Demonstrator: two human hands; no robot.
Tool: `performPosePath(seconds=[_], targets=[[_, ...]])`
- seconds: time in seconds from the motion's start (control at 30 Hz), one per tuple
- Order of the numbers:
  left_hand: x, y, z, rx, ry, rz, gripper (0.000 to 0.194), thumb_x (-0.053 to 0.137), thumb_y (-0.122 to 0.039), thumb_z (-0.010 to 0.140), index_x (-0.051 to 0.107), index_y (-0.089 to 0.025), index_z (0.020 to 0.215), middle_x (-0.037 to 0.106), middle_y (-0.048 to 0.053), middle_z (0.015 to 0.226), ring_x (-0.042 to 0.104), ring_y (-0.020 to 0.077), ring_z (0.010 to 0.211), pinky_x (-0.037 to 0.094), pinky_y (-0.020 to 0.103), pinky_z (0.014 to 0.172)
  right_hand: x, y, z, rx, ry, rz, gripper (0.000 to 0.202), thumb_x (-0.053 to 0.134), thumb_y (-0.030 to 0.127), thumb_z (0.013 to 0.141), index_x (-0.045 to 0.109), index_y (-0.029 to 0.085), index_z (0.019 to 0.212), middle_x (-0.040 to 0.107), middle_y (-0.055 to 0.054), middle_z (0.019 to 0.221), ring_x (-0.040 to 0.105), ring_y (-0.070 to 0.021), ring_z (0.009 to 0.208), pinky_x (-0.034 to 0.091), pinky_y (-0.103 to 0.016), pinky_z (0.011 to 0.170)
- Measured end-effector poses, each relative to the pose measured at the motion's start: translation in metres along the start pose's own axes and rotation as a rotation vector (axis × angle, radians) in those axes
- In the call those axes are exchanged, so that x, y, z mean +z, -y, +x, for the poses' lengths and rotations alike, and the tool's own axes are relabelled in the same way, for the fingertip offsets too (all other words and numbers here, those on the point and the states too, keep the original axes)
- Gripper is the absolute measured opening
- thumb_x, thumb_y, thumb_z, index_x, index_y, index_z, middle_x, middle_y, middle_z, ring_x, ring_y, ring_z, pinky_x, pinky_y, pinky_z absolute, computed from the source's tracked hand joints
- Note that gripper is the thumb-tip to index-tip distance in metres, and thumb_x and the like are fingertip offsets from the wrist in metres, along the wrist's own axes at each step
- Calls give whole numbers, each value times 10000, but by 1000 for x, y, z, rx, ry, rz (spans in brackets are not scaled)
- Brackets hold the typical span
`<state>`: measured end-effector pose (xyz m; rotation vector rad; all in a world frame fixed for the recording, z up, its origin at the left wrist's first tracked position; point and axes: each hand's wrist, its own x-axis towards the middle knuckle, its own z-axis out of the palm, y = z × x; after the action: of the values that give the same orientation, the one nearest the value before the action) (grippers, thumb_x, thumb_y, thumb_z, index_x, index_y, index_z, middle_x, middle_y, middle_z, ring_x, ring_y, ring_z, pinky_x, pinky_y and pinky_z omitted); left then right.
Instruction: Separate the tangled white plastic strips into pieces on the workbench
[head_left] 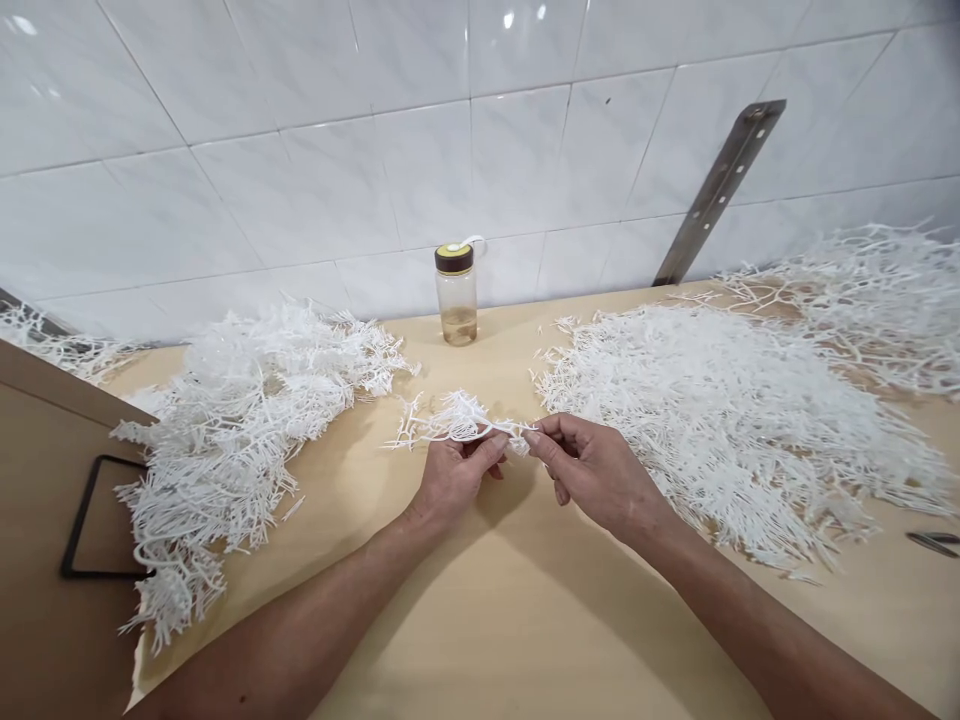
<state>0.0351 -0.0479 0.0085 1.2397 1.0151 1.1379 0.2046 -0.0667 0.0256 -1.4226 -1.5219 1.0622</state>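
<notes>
Across pale table (465, 620), pinching white sprig (461, 410) in left hand (450, 482) and right hand (604, 472), on near side of bottle (456, 293); best keep pinches light, close to joints! Farther out, white piles (697, 400) either side of bottle.

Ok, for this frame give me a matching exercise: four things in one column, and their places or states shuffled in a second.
1. Bottle
2. Metal strip
3. Black handle
4. Left hand

A. On the brown panel, far left
B. Pinching a white branching piece
C. Upright, part-filled
D. Slanting against the tiled wall

Pairs: 1-C, 2-D, 3-A, 4-B
</notes>
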Motion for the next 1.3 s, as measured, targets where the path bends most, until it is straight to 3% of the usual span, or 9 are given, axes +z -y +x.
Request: performPosePath(seconds=[0.23, 0.5, 0.67, 0.8, 0.9, 1.03, 1.3], targets=[[-2, 1, 1, -104, 72, -56, 363, 682, -485, 781, 658, -144, 659, 583, 29, 594, 544, 146, 573, 451, 278, 567, 1, -4, 3, 11, -21, 149, 361, 630, 534, 837, 638, 183, 919, 576, 25, 624, 499, -95, 423, 443, -243, 429], [-4, 0, 2, -123, 111, -99, 242, 727, -368, 737, 695, -128, 743, 616, 41, 644, 560, 146, 620, 441, 268, 591, -2, -7, 5, 18, 43, 305, 346, 640, 499, 850, 657, 184, 994, 535, 45, 607, 511, -100, 464, 460, -251, 466], [-5, -1, 2, -137, 135, -116, 212, 723, -341, 717, 717, -133, 758, 631, 52, 702, 569, 159, 671, 447, 275, 615, -5, -2, 4, 31, 50, 221, 300, 646, 446, 840, 682, 182, 978, 560, 36, 662, 522, -85, 459, 478, -250, 484], [-6, 1, 2, -148, 182, -142, 283, 705, -407, 751, 733, -130, 801, 653, 83, 792, 591, 194, 775, 475, 297, 673, -5, -1, 3, 26, 58, 151, 256, 625, 407, 846, 695, 192, 966, 587, 26, 680, 536, -90, 468, 497, -250, 487], [-5, 0, 1, -148, 174, -100, 372, 668, -503, 796, 721, -135, 797, 646, 72, 760, 584, 182, 739, 474, 304, 696, -4, -3, 2, -6, 89, 114, 246, 601, 389, 864, 698, 203, 992, 646, 4, 760, 547, -91, 479, 510, -254, 496], [-5, -4, 0, -152, 145, -4, 339, 735, -483, 746, 682, -151, 702, 614, 22, 687, 556, 142, 674, 456, 282, 703, -3, -6, 3, -27, 120, 148, 250, 599, 405, 875, 676, 206, 1004, 683, -15, 859, 538, -81, 476, 509, -259, 493], [-6, -2, 3, -198, 157, -191, 377, 686, -507, 785, 723, -132, 773, 656, 72, 785, 580, 170, 730, 469, 296, 666, -2, -2, 1, -26, 82, 124, 250, 612, 415, 877, 637, 191, 984, 667, -23, 857, 542, -88, 484, 506, -259, 454]])
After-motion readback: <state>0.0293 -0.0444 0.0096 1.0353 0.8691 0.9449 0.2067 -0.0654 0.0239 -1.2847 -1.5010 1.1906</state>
